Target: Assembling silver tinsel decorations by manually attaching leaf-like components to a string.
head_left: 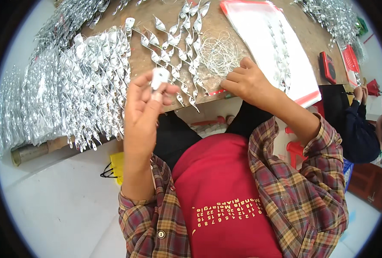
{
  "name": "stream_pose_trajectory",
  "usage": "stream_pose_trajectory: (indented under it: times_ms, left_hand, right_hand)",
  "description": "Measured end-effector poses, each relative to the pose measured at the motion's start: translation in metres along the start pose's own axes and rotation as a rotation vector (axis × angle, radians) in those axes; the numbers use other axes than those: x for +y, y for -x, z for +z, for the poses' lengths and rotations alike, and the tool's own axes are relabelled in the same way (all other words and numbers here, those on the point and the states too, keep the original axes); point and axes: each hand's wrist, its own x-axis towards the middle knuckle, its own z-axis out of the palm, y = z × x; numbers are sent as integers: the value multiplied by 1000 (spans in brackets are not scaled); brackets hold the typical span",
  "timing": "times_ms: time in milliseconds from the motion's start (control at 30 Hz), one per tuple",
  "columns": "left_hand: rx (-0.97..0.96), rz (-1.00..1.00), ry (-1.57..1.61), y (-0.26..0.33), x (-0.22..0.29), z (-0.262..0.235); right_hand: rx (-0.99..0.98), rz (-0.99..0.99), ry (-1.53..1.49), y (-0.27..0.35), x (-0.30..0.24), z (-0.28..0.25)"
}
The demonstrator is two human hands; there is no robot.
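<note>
Pinching a pale tab (pixel 160 76) is the left grip (pixel 143 103), right grip (pixel 247 84) unclear, with yellow lettering (pixel 225 213) across the red shirt (pixel 219 172).

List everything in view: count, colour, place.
Table: one, brown, top
Twisted foil strips: several, silver, upper centre
Hanging foil strips: many, silver, left
Foil fringe: bunches, silver, both upper corners
Thread tangle: one, whitish, beside strips
Plastic sheets: stack, white with red, right
Boxy device: one, red, right
Basket: one, red, far right
Tube: one, greyish, left
Apparent bag: one, yellow, lower left
Co-worker: one, dark clothing, far right
Blurred small piece: one, whitish, in fingers
Shirts: two, plaid over red, bottom
Left hand: one, bare, centre
Right hand: one, bare, beside thread
</note>
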Motion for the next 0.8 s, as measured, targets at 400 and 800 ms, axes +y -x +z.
stream_pose_trajectory:
  times_ms: [400, 800]
  left_hand:
    - [-130, -26, -201, 24, -32, 12]
    - [-213, 9, -268, 20, -32, 25]
  right_hand:
    - [257, 547, -597, -12, -9, -11]
    - [381, 762, -1664, -26, -82, -48]
